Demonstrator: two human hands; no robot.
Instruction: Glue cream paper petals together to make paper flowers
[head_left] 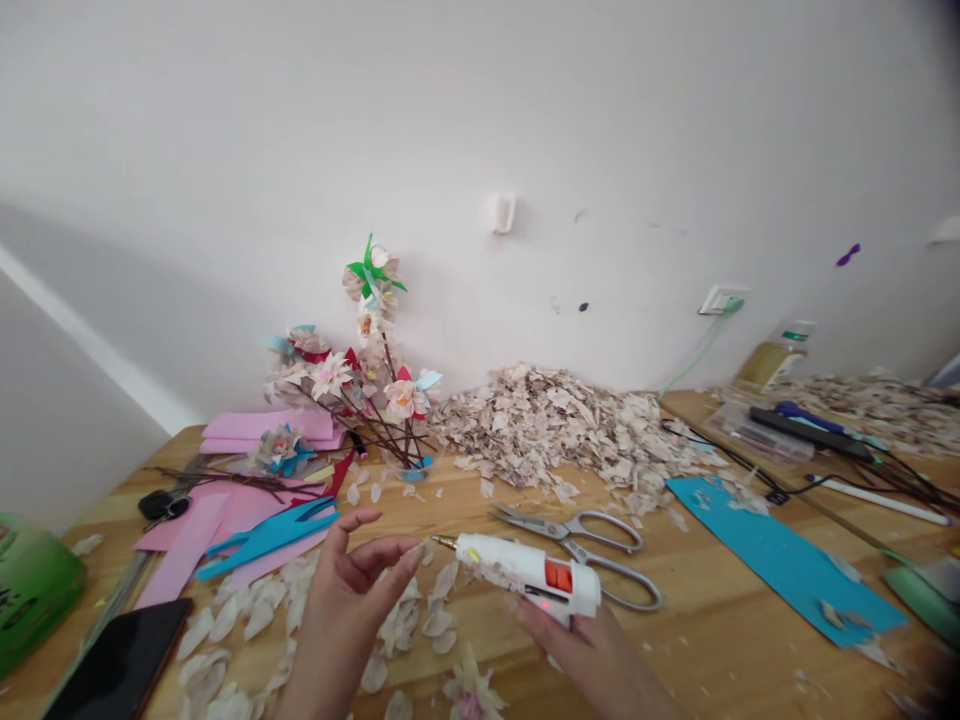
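Observation:
My right hand (574,645) is wrapped round a white glue gun (525,573) with an orange-red panel, its metal nozzle pointing left. At the nozzle's tip, my left hand (364,580) pinches a small pale petal (427,551) between thumb and forefinger. A petal flower (474,692) with a pinkish centre lies on the table below, between my hands. Loose pale petals (259,612) are spread around my left forearm. Silver scissors (581,535) lie open just behind the glue gun.
A cup of twigs with petal flowers (405,398) stands at the back, beside a large heap of dried petals (555,425). Pink paper (270,427), a black phone (120,660) and a green container (34,590) are left; a blue sheet (780,560) lies right.

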